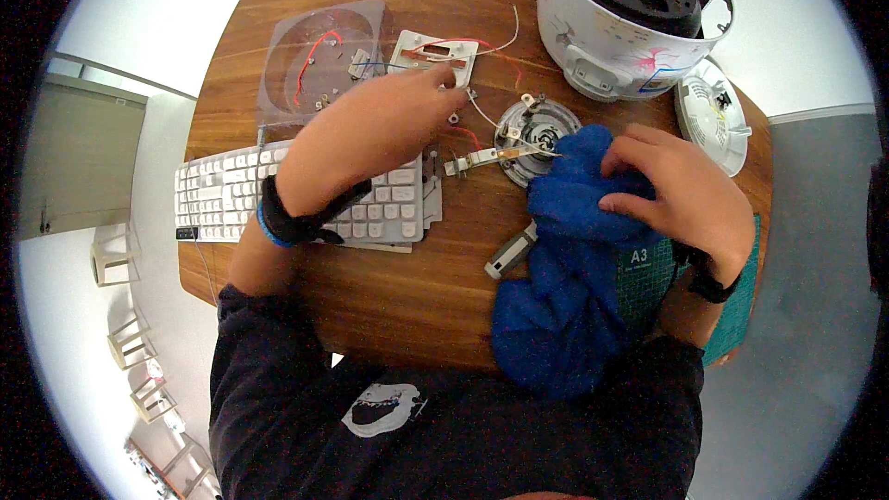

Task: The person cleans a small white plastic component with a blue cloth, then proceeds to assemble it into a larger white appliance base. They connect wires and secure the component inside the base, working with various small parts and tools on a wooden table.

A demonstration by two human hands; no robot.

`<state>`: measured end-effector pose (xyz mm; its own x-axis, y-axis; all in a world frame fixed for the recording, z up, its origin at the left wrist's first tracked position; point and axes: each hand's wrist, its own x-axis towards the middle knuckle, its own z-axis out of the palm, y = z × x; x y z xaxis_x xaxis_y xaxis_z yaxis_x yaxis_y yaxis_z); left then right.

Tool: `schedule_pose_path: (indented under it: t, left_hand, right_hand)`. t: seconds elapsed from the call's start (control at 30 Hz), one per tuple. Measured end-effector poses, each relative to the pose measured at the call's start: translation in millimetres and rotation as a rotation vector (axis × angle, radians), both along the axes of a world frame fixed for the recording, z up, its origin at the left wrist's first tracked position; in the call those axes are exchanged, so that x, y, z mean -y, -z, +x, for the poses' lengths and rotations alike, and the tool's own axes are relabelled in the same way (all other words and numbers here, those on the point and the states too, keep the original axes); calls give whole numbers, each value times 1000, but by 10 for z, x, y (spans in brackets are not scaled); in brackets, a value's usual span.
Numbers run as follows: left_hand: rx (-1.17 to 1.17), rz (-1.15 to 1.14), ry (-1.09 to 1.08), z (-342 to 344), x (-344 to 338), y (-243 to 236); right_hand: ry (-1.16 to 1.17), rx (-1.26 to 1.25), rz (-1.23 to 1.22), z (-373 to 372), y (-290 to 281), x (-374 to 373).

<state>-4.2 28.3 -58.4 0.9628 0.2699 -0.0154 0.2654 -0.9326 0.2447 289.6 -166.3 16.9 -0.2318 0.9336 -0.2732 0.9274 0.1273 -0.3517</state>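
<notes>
My left hand reaches over the keyboard to the small white plate with red and white wires, its fingers curled down; what they hold, if anything, is hidden. My right hand grips the bunched blue cloth, thumb and fingers pressed into its upper part. The cloth's top overlaps a round metal heating plate that has brackets and a metal strip attached. A grey-handled tool lies beside the cloth, partly covered by it.
A white keyboard and a clear plastic cover with wires lie at left. A large white cooker body stands at back right beside a round white lid. A green cutting mat lies under the cloth. The wooden table has rounded edges.
</notes>
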Motion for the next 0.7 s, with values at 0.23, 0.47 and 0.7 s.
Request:
schedule_pose_path:
  t: [0.23, 0.47, 0.7]
  left_hand:
    - [-78, -24, -25, -4, 8, 102]
    - [9, 41, -69, 11, 40, 107]
    - [-52, 103, -56, 43, 28, 87]
  right_hand:
    - [-48, -91, 92, -114, 194, -15]
    - [15, 27, -102, -237, 207, -132]
    - [24, 22, -75, -170, 284, -113]
